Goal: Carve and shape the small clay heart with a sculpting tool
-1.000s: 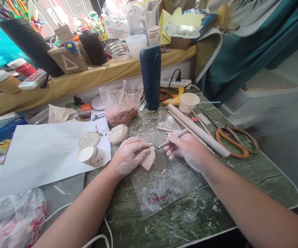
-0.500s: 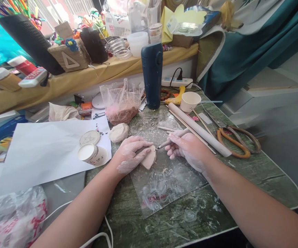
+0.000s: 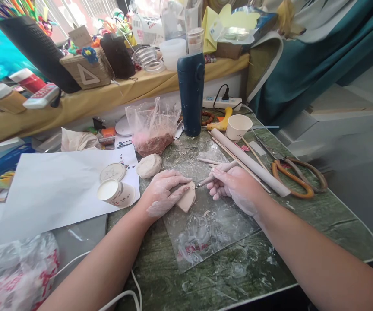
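Note:
My left hand [image 3: 165, 190], dusted white, rests over a flat piece of pale clay [image 3: 187, 198], its thumb and fingers pressed against it. Part of the clay is hidden beneath that hand. In a pen-like grip, my right hand [image 3: 230, 183] is closed around a slim modelling tool [image 3: 217, 174] with a greyish handle and dark tip. That tip is at the clay's right edge; whether it touches is too small to tell. Under both lies a clear plastic sheet [image 3: 214, 229] smeared with white. A rounded lump of clay [image 3: 149, 166] sits just beyond my left hand.
A pale rolling pin [image 3: 249, 162], thin sticks and large scissors [image 3: 292, 177] lie to the right. Behind stand a dark blue flask [image 3: 191, 95], a bag of reddish clay [image 3: 154, 138] and a paper cup [image 3: 238, 127]. Another cup [image 3: 115, 193] stands left on white paper [image 3: 57, 190].
Hardly anything differs. Both hands, the clay piece and the tool keep almost the same places; the view has shifted very slightly.

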`<action>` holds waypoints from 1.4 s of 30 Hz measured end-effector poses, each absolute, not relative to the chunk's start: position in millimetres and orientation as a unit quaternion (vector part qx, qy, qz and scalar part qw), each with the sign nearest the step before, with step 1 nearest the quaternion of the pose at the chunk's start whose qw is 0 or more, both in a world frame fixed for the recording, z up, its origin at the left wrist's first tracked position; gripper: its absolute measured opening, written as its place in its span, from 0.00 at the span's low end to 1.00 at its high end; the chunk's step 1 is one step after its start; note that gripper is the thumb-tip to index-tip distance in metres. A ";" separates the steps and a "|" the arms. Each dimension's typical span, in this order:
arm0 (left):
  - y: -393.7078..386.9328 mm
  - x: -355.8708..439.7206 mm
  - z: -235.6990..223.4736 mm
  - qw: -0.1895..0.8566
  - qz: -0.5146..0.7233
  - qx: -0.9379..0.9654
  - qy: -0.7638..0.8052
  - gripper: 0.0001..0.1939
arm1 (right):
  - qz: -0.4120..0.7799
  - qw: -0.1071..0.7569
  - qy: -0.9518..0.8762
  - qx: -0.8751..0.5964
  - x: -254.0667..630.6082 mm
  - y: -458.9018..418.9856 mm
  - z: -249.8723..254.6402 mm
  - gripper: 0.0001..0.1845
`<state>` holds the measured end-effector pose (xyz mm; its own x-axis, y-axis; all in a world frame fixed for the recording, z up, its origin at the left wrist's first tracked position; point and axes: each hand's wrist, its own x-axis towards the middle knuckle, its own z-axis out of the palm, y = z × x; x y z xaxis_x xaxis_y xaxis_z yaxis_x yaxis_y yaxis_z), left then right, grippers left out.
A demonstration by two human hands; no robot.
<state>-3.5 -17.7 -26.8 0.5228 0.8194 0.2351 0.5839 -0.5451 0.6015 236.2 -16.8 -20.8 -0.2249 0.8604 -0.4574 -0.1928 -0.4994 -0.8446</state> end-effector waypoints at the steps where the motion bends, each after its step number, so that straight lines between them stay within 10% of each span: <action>1: -17.6 -3.4 -26.7 0.231 0.255 0.841 0.417 0.11 | 0.708 0.372 -0.335 -0.498 236.2 -17.0 -20.4 0.14; 17: -17.6 -4.4 -26.6 0.230 0.258 0.843 0.412 0.12 | 0.684 0.364 -0.379 -0.506 240.8 -18.0 -23.8 0.18; 24: -18.6 -4.6 -26.8 0.221 0.268 0.845 0.407 0.11 | 0.459 0.449 -0.539 -0.546 265.5 -22.4 -21.1 0.18; 32: -19.8 -4.1 -26.9 0.216 0.271 0.844 0.409 0.11 | 0.304 0.260 -0.793 -0.460 291.9 -21.6 -11.3 0.13; 42: -18.0 -4.3 -26.6 0.223 0.260 0.845 0.411 0.11 | 0.321 0.236 -0.809 -0.433 292.2 -16.5 -10.5 0.11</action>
<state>-4.3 -18.0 -26.6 0.5266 0.8103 0.2571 0.5783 -0.5631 0.5903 292.2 -16.5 -10.5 -0.5138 0.8517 0.1034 0.5490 0.4190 -0.7232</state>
